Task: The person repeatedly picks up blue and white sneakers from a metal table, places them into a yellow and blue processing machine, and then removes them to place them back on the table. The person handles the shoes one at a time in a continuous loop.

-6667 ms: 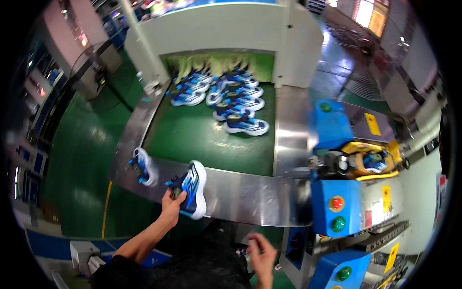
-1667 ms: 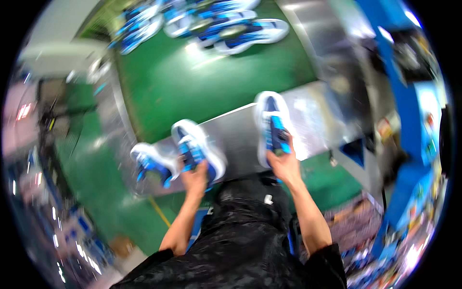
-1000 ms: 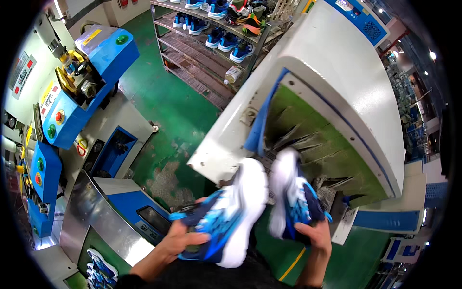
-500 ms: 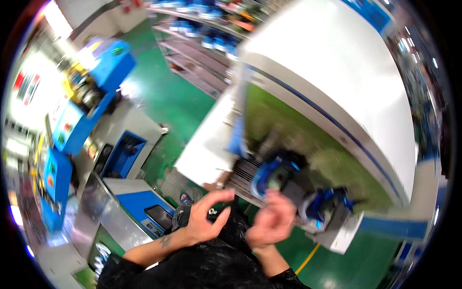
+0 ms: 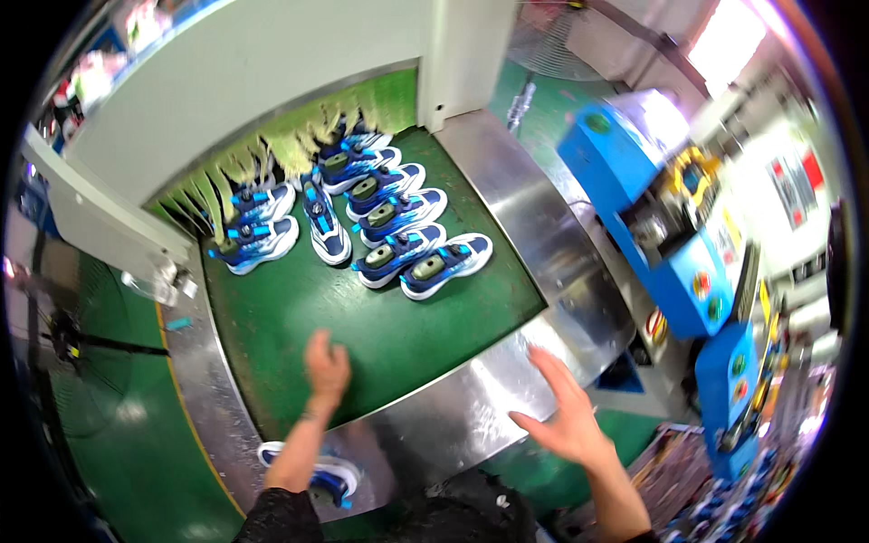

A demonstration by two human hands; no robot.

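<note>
1. Left hand [image 5: 326, 366] empty, fingers loose, over the green conveyor belt [image 5: 398, 335]; blue-and-white sneakers [image 5: 389, 235] lie well beyond it
2. Right hand [image 5: 563, 416] open, empty, above the steel table [image 5: 471, 412]; blue machine [image 5: 665, 240] with round coloured buttons to its right

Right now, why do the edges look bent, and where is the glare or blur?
Head view: fisheye bending curves the steel table rim and white tunnel; glare whitens the upper right corner; the left hand and right hand are slightly motion-blurred; the blue shoes on the green belt stay sharp.
</note>
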